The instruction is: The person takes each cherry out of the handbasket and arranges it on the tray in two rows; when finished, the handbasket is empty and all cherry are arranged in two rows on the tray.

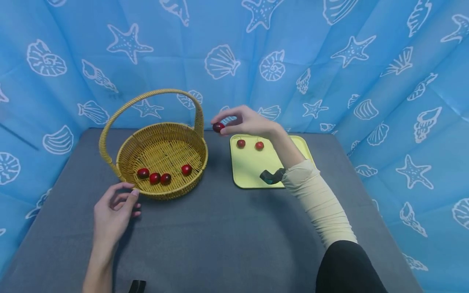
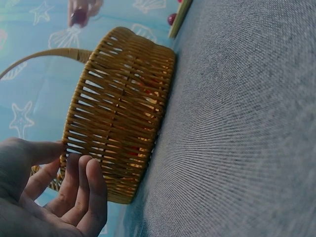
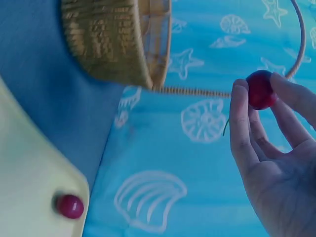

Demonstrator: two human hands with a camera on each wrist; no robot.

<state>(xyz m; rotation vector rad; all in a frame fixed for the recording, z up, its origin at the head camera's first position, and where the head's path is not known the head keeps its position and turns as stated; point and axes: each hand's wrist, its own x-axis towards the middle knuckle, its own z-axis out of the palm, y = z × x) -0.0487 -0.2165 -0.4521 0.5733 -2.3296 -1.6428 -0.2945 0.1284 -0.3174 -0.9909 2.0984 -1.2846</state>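
Note:
My right hand [image 1: 246, 121] pinches a dark red cherry [image 3: 260, 90] between thumb and fingertips, raised in the air between the basket and the tray. A thin green stem hangs by the fingers in the right wrist view. The round wicker basket [image 1: 190, 188] with a tall handle stands at the left. Several red cherries [image 1: 165, 179] lie on its bottom, towards the near side. At the basket's near left rim, my left hand [image 1: 113, 209] pinches the edge with thumb and forefinger; its other fingers curl loosely outside the wall [image 2: 118, 108].
Right of the basket lies a yellow tray [image 1: 249, 171] bearing two cherries [image 1: 259, 145] near its far edge. The right forearm passes over the tray. A grey cloth [image 1: 205, 236] covers the table, and a blue seashell-patterned curtain [image 1: 176, 73] stands behind and beside it.

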